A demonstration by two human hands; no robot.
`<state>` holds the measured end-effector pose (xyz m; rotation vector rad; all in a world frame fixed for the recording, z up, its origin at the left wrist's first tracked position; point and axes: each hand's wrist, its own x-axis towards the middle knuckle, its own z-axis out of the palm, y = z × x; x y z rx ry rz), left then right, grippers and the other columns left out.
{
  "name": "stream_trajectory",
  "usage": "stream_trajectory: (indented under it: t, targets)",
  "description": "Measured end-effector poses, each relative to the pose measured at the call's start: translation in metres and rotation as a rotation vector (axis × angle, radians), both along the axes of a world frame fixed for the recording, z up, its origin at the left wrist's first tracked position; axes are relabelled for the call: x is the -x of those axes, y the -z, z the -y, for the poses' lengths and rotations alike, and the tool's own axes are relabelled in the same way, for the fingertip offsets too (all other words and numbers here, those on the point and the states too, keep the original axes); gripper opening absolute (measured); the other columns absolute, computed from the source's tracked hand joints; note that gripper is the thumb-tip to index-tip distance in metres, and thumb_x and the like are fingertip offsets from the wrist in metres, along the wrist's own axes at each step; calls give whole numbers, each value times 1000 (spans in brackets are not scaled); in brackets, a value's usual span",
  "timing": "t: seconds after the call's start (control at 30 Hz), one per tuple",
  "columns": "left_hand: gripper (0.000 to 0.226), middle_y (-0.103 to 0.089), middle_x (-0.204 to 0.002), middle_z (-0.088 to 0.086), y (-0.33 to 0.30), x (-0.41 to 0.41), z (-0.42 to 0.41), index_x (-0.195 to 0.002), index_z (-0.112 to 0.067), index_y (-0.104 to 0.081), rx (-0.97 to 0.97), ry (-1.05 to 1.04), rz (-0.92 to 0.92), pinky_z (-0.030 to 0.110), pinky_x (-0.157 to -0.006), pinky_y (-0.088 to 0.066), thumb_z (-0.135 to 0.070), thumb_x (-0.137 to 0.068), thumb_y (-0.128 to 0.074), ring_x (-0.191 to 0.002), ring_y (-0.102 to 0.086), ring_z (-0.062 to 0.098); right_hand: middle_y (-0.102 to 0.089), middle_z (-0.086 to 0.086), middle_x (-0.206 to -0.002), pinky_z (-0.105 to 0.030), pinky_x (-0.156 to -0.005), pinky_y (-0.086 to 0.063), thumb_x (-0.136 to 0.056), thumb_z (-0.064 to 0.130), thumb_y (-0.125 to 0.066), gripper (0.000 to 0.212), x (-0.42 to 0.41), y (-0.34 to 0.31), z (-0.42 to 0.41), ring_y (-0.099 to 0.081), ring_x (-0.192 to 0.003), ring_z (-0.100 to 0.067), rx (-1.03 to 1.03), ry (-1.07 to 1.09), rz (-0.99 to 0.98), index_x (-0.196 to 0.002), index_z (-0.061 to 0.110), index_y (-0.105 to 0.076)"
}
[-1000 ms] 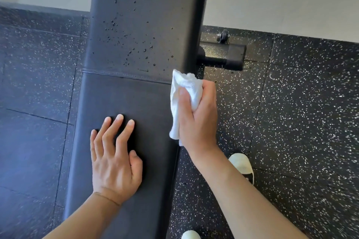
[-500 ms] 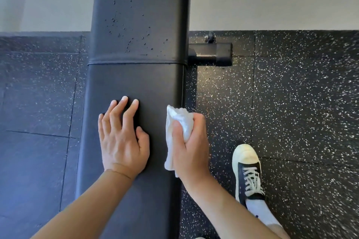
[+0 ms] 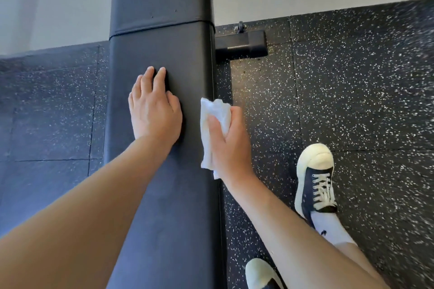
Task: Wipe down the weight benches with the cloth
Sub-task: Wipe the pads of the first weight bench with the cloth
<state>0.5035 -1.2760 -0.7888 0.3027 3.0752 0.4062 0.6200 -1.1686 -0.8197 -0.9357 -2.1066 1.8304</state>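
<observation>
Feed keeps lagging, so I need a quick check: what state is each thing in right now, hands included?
Left hand: flat on the bench, fingers straight.
Right hand: grips the cloth at the bench's right edge.
Cloth: white, bunched, against the bench's right side.
Bench: black pad; a few faint specks on the far section.
Shoe: laced, on the floor to the right of the bench.

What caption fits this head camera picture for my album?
Left hand rests flat on the black weight bench while the right hand holds a white cloth at its edge.
</observation>
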Motion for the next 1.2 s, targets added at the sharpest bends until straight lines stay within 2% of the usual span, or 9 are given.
stream_trajectory:
  t: [0.07,0.17,0.3,0.43,0.53,0.7,0.83,1.03,1.2]
  targets:
    - [57,-26,-172,7,-3,-27,3,-163,-16,-35,-4,-2,21,47,-130,-15,-21,-106,-40,-159,-18,31,-61,16,-108,-32,-84,-50,-101,40,-56,15,-31,-4,13,-62,-101,-6,-2,-24,11,-105,47,-44]
    - [59,-23,-174,5,-5,-83,14,-163,-17,-34,-20,26,44,50,-129,-16,-20,-105,-42,-161,-15,28,-59,18,-112,-38,-91,-51,-102,38,-56,12,-71,-6,25,-60,-106,-7,-7,-51,25,-110,39,-48]
    - [64,-23,-174,-1,5,-136,31,-163,-22,-35,-33,25,23,50,-130,-16,-28,-100,-37,-162,-14,23,-60,17,-106,-38,-86,-52,-99,42,-56,11,-97,-5,27,-61,-100,-7,9,-92,32,-105,40,-47]
    - [65,-30,-172,1,14,-136,35,-160,-20,-40,-45,34,-54,50,-129,-20,-26,-95,-41,-160,-20,25,-61,9,-108,-40,-87,-51,-101,38,-57,14,-69,-4,12,-61,-100,-14,26,-136,-32,-109,30,-50]
    - [64,-30,-171,2,15,-136,36,-160,-20,-40,-45,47,-73,51,-128,-21,-25,-96,-42,-160,-21,26,-61,3,-107,-45,-87,-51,-101,30,-58,13,-18,-4,-1,-61,-98,-18,54,-67,-39,-110,22,-52]
    - [63,-30,-172,1,17,-135,37,-160,-20,-40,-37,49,-89,51,-128,-21,-24,-97,-43,-160,-21,25,-63,3,-103,-42,-83,-53,-101,32,-58,12,25,0,-12,-62,-92,-17,61,20,-35,-106,23,-52]
    - [65,-30,-172,0,15,-136,36,-160,-21,-39,-42,44,-83,50,-129,-20,-25,-95,-42,-160,-21,24,-62,8,-107,-37,-87,-52,-103,30,-58,11,-33,0,7,-62,-99,-14,74,-21,-61,-112,30,-51]
    - [63,-32,-170,2,14,-137,34,-159,-19,-42,-34,41,-95,52,-128,-22,-25,-96,-42,-159,-23,27,-59,16,-109,-32,-89,-49,-102,44,-52,17,-180,-8,63,-62,-106,-11,117,-112,83,-114,52,-44]
    - [63,-32,-170,2,16,-136,34,-159,-19,-41,-29,40,-95,50,-128,-21,-23,-96,-42,-159,-24,27,-58,15,-104,-36,-85,-49,-101,44,-50,9,-167,-6,56,-60,-100,-9,118,-128,120,-106,45,-43]
